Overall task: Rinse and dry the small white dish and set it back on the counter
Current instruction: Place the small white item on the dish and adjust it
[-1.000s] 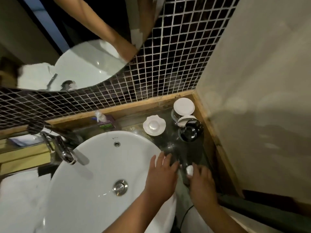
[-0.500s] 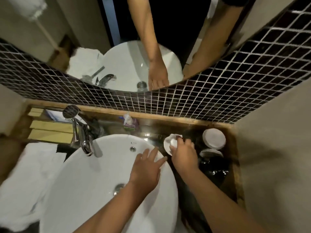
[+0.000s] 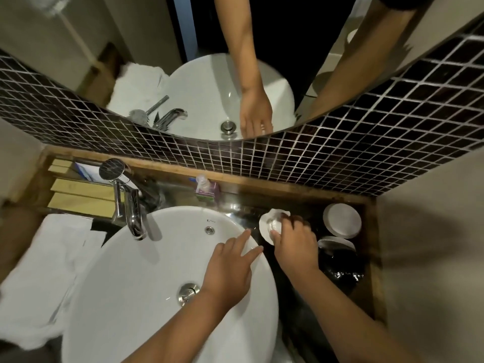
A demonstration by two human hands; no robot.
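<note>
A: What is seen first, from the largest thing?

B: A white oval washbasin [image 3: 146, 284] is seen in the middle, with a chrome drain plug [image 3: 187, 292] at its bottom. A round mirror [image 3: 204, 74] is fixed above on a wall of dark mosaic tiles [image 3: 366, 142]. White towels [image 3: 44, 271] are laid to the left of the basin.

A: And the smaller things?

B: A chrome faucet [image 3: 135, 213] is placed at the back left rim, and a small soap dispenser [image 3: 207, 188] is set against the wooden edge behind the basin. Two round white lids [image 3: 341, 220] are seen in the right corner of the dark counter [image 3: 293, 297], beside a dark glossy object that cannot be identified.

A: How are the hands held?

B: The left hand [image 3: 227, 268] is laid flat on the right rim of the basin, with the fingers spread and nothing held. The right hand [image 3: 294, 242] is closed on the small white dish [image 3: 269, 224]; the fingers are bent over its right edge.

A: Where is the dish?

B: It is on the counter just beside the basin, behind the rim. Whether it is lifted or resting cannot be told.
</note>
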